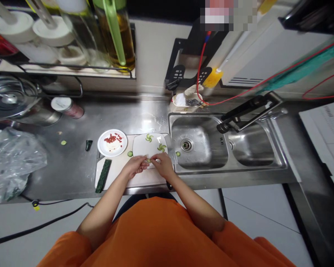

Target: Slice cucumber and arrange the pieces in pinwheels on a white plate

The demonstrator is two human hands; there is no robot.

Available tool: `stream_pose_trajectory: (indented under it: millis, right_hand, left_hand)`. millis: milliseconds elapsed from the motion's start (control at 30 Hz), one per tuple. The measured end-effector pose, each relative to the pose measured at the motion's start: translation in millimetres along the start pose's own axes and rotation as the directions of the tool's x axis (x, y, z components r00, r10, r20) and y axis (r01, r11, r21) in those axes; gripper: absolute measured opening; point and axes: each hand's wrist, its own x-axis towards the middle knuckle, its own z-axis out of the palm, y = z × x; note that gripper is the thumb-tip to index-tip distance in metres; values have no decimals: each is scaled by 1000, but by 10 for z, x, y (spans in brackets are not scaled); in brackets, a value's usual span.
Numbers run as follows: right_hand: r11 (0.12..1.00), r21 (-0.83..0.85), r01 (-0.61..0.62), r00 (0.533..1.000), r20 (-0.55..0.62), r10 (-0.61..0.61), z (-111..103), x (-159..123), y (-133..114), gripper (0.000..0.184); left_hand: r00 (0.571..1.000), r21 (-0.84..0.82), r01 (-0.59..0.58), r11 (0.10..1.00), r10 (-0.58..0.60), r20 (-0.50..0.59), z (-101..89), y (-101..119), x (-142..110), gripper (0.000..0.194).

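Over the near edge of a white square plate [139, 142], my left hand [134, 167] and my right hand [164, 165] meet, fingertips pinched on a small cucumber slice [149, 161]. The plate lies on a pale cutting board [118, 171] and bears two pinwheels of thin cucumber pieces, one at the back [149, 138] and one at the right [161, 148]. A loose cucumber round [130, 154] is beside the plate's left edge. At the board's left end lies a length of dark green cucumber [103, 176]. Behind it, a round white plate [100, 149] holds red berries.
To the right is a double steel sink [200, 141] with a black faucet [239, 113]. A cucumber end [88, 145] and a plastic bag [13, 163] lie on the left counter. A pot [16, 100], a canister [68, 107] and a seasoning rack [72, 68] stand behind.
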Motion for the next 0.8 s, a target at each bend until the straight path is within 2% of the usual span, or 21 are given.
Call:
stream_pose_trajectory:
  millis: [133, 267, 367, 467, 533, 633, 800]
  right_hand:
    - [999, -34, -9, 1000, 23, 10, 12, -7, 13, 9]
    - [997, -58, -54, 998, 28, 56, 20, -18, 31, 11]
    - [992, -44, -115, 993, 33, 116, 41, -20, 60, 14]
    - [977, -10, -211, 976, 45, 211, 84, -17, 106, 14]
    - [962, -1, -271, 961, 50, 271, 123, -15, 137, 12]
    - [946, -34, -322, 945, 43, 323, 187, -17, 169, 7]
    - [941, -221, -256, 964, 19, 266, 267, -42, 158, 13]
  left_hand:
    - [999, -74, 4, 997, -2, 32, 23, 6, 62, 30]
    - [998, -102, -49, 994, 46, -35, 20, 2, 129, 35]
    - [992, 5, -99, 995, 99, -80, 21, 2, 166, 37]
    - [971, 178, -195, 964, 216, -101, 25, -5, 197, 29]
    - [951, 325, -246, 913, 293, -103, 29, -15, 213, 23]
    - [912, 564, -283, 776, 399, -92, 39, -31, 214, 17]
    - [852, 811, -308, 497, 524, 2, 75, -22, 148, 15]
